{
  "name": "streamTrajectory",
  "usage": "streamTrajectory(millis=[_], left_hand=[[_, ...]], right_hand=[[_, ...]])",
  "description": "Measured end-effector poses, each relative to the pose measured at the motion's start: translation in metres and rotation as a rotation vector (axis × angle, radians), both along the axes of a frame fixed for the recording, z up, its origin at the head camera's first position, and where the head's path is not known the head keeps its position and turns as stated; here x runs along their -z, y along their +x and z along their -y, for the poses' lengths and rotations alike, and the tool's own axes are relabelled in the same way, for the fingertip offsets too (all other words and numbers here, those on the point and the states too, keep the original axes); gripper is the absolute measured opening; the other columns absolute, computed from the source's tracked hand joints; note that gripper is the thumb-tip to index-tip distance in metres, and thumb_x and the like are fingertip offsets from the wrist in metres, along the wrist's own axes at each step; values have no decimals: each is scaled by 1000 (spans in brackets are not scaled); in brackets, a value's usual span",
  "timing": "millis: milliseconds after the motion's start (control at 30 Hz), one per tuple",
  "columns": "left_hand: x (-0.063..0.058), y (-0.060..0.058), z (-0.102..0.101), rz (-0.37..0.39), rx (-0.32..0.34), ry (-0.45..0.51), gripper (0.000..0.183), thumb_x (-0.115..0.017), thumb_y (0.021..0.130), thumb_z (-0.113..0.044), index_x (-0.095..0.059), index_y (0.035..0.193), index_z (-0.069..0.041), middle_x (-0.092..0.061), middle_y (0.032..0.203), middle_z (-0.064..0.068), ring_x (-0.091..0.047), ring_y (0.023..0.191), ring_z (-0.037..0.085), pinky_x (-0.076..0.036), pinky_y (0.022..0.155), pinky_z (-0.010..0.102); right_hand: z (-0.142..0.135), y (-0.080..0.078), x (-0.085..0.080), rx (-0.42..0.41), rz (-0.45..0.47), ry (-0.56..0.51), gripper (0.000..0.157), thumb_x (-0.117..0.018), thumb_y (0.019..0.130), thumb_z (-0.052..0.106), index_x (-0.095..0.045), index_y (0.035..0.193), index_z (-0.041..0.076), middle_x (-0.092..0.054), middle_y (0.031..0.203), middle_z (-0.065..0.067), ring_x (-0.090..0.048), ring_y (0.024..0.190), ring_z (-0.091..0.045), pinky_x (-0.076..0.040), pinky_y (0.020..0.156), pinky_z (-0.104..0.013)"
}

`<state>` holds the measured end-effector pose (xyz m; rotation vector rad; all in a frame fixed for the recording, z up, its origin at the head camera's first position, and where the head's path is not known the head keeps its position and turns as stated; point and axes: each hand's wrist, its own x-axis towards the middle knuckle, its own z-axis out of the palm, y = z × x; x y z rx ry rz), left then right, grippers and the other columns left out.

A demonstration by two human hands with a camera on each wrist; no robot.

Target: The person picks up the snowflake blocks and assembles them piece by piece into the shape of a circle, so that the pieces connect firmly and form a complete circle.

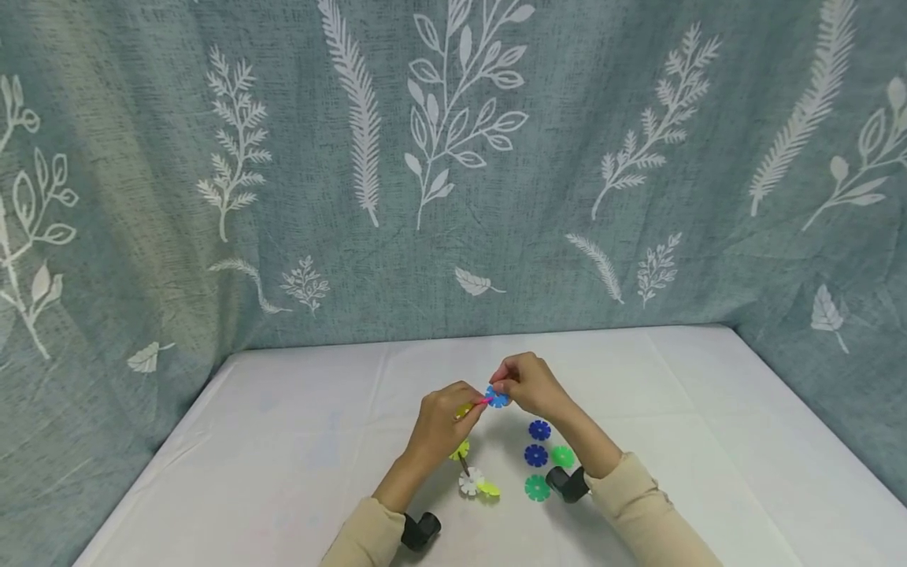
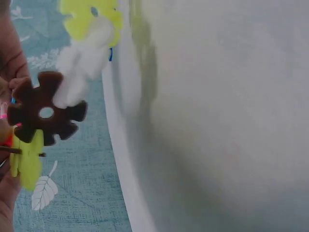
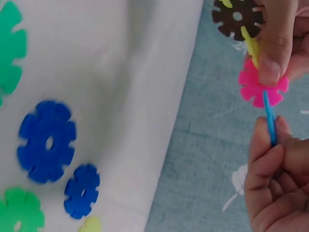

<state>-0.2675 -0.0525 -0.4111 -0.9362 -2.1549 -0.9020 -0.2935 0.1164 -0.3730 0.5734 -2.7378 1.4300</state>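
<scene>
My left hand (image 1: 442, 421) pinches a pink notched snowflake disc (image 3: 248, 87) between thumb and finger. Joined to it is a chain of discs: yellow, a brown one (image 2: 34, 116), a blurred white one (image 2: 84, 63) and another yellow one (image 2: 77, 24). My right hand (image 1: 533, 386) pinches a light blue snowflake disc (image 1: 498, 398) by its edge. In the right wrist view the blue disc's far edge meets the pink disc's rim at a notch, the two standing crosswise. Both hands are raised over the table, close together.
Two dark blue discs (image 1: 536, 455) and two green discs (image 1: 538, 487) lie on the white-covered table (image 1: 298, 472), near the right forearm. Black wrist-worn devices (image 1: 421, 531) hang below both forearms. A patterned teal curtain (image 1: 453, 260) stands behind the table.
</scene>
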Motion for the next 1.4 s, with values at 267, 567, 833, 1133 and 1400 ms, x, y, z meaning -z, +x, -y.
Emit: streamTrajectory(millis=[267, 567, 833, 1133, 1400], left_hand=[[-2, 0, 0, 125, -96, -57, 16, -72, 76, -4, -60, 87, -5, -68, 80, 5, -66, 75, 15, -53, 69, 26], [0, 0, -2, 161, -92, -161, 51, -75, 74, -15, -57, 121, -6, -66, 92, 4, -63, 79, 14, -50, 67, 24], [0, -2, 2, 107, -119, -214, 40, -76, 73, -14, -65, 111, -7, -57, 83, 2, -54, 68, 11, -43, 57, 18], [3, -3, 3, 135, -151, -237, 42, -76, 72, -10, -64, 112, -4, -56, 83, 3, -50, 66, 8, -41, 55, 18], [3, -4, 1, 174, -143, -204, 38, -75, 73, -7, -65, 110, -2, -58, 85, 6, -58, 71, 16, -47, 60, 22]], right_hand=[[0, 0, 3, 39, -10, -18, 12, -65, 83, 6, -62, 89, -3, -64, 67, -7, -54, 55, -12, -43, 51, -24], [1, 1, 10, 51, 67, -51, 19, -66, 82, 6, -55, 94, -3, -68, 69, -9, -64, 64, -29, -51, 56, -31], [-18, 6, 11, 104, 36, 274, 15, -69, 79, 6, -63, 91, -2, -63, 76, -9, -60, 67, -19, -50, 64, -32], [-32, 11, 29, 105, 80, 581, 25, -79, 66, 15, -62, 80, 3, -60, 80, -6, -55, 76, -20, -48, 76, -39], [-33, 13, 29, 77, 77, 551, 24, -78, 67, 11, -59, 80, 5, -55, 76, -2, -50, 73, -18, -45, 72, -35]])
